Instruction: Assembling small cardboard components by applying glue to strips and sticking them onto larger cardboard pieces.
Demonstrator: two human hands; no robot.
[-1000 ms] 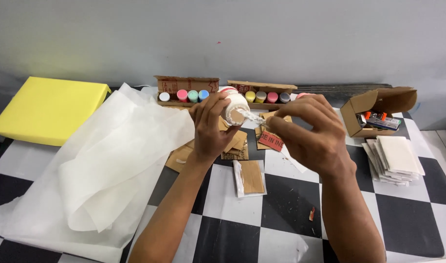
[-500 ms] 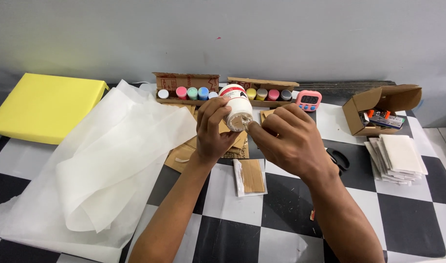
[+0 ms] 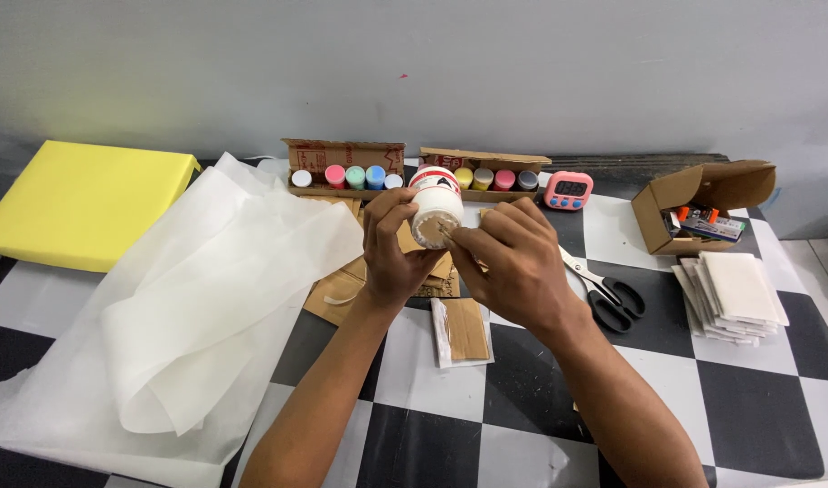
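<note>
White jar (image 3: pixel 435 210) with a red band is held tilted above the table's middle, its base turned toward the camera, gripped by the closed left hand (image 3: pixel 392 253). At its 4 o'clock, the right hand (image 3: pixel 513 262) is curled, fingertips pinched at the base. Scissors (image 3: pixel 606 291) lie at 3 o'clock, paint pots (image 3: pixel 355 176) at 11.

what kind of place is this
Probably a home craft or hobby table, not a factory. Rows of small paint pots sit in cardboard trays by the wall, with scissors and cardboard scraps on a checkered tabletop. The left hand holds a white glue-like jar.
</note>
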